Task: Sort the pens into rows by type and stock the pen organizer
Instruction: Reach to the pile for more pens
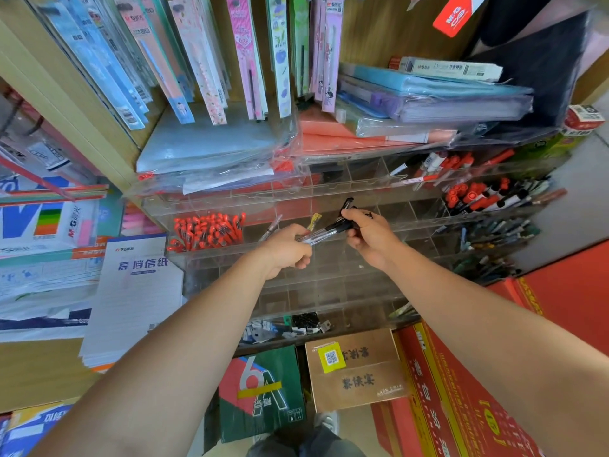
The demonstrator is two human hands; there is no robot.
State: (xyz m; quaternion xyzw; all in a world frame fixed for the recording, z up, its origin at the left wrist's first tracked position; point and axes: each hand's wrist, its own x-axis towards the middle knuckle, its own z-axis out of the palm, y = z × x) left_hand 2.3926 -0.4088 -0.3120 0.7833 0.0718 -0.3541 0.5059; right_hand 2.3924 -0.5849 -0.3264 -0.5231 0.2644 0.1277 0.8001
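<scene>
Brown cardboard box [356, 371] sits nearest, below the shelf edge. Above it, left hand [290, 247] grips the clear barrels of a small bundle of black-capped pens [324, 233]; right hand [369, 235] pinches the cap end, with the bundle held in air before the clear pen organizer [329, 285]. Farther left, red pens [207, 230] fill one compartment; plastic-wrapped folders [362, 133] lie on top.

I see my left hand [290, 247] gripping a bundle of clear pens [324, 230] by the barrels, while my right hand [369, 235] pinches their black-capped ends. Both hands are in front of the clear pen organizer [329, 285]. Red pens [207, 230] fill a compartment to the left, and red-capped markers [471, 196] lie in compartments at the upper right.
</scene>
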